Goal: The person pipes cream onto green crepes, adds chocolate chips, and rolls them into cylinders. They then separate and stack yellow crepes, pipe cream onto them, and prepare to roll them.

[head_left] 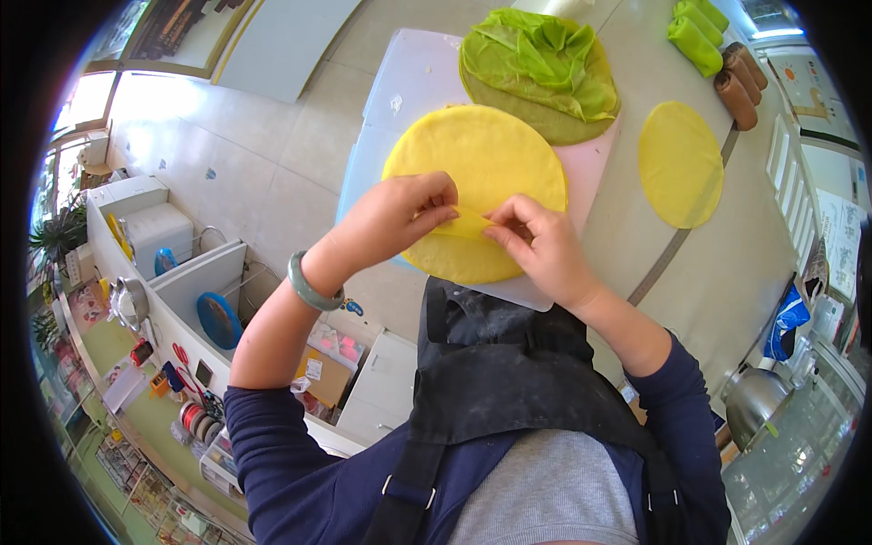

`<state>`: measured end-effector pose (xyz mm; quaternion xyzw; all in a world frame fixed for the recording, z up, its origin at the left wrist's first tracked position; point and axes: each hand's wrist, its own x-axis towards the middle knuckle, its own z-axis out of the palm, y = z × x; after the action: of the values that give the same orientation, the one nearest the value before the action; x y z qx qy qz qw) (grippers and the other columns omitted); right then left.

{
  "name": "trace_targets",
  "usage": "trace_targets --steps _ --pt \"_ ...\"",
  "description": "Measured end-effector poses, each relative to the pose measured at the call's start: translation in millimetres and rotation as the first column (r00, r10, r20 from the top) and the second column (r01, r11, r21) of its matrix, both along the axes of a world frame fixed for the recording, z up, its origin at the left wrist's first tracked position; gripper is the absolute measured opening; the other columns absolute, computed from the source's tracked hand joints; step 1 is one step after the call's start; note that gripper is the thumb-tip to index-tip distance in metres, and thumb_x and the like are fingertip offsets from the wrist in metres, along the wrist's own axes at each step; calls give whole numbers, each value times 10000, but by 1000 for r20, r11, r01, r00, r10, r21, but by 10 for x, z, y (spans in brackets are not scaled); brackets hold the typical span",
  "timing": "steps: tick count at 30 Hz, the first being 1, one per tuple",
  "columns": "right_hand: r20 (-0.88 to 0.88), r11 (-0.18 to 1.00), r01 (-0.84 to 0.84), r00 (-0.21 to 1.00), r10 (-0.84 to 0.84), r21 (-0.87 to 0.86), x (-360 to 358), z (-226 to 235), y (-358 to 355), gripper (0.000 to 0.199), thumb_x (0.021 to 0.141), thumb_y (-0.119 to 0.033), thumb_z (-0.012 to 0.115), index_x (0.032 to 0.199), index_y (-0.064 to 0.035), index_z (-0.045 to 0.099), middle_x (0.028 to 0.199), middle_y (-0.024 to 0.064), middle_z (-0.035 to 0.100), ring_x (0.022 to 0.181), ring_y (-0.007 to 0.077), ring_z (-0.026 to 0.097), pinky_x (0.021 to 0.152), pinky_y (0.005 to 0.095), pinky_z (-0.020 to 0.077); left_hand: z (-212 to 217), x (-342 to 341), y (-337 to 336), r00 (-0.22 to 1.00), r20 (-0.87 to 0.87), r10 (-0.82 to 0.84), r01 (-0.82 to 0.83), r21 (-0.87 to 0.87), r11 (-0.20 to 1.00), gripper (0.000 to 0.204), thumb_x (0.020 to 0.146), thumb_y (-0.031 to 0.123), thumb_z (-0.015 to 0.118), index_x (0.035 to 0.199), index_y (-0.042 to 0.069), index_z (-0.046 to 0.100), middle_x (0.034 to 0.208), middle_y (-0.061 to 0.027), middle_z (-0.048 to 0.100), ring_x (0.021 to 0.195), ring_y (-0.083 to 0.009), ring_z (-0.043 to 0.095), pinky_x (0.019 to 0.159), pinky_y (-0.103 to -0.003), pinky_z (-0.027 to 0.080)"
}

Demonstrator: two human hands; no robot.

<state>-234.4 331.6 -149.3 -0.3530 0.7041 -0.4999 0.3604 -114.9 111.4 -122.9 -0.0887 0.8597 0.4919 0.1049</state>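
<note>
A stack of round, thin yellow crepes (477,154) lies on a pale board (371,150) in front of me. My left hand (413,213) and my right hand (540,245) are close together over its near half. Each pinches the lifted edge of the top crepe between thumb and fingertips, and a narrow fold of it stretches between them. A jade-green bangle (313,282) circles my left wrist. Beyond the stack rest round green crepes (545,118), the uppermost one crumpled and partly folded over. To the right, a single yellow crepe (681,163) lies flat on the counter.
Green rolls (698,38) and brown rolls (740,86) sit at the far right of the counter. A long metal strip (661,263) runs under the single crepe. A steel bowl (758,400) stands at the lower right. White cabinets (381,386) and cluttered shelves are at the left.
</note>
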Motion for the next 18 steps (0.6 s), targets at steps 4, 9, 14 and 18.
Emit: trace_targets --steps 4,9,14,18 --pt "384 990 -40 923 -17 139 -186 -41 -35 133 1007 -137 714 997 -38 625 880 -4 703 774 22 584 728 234 482 91 -16 -191 979 188 -83 73 63 995 145 916 97 744 987 -13 681 857 -101 684 801 -239 642 739 -355 530" --pt "520 988 -60 854 -25 145 -403 -81 -92 171 987 -189 744 1058 -37 711 893 0 743 734 25 602 633 216 460 48 -78 -457 983 77 -164 163 16 986 147 895 81 767 927 -42 691 928 -91 685 847 -262 645 813 -326 524" --pt "701 965 -54 698 -149 258 -725 20 -164 229 978 -226 759 1117 -47 729 996 16 761 795 45 672 656 205 506 -76 -452 -708 937 304 -170 11 460 888 124 1050 197 663 1090 82 638 925 92 618 885 9 548 764 -192 468" --pt "704 976 27 689 -175 216 -1157 225 -353 244 982 -219 752 1133 -30 718 1055 29 764 879 92 729 715 254 579 101 -1012 -955 940 291 -177 64 359 931 166 1056 269 651 1083 105 662 866 111 621 781 20 539 689 -171 456"
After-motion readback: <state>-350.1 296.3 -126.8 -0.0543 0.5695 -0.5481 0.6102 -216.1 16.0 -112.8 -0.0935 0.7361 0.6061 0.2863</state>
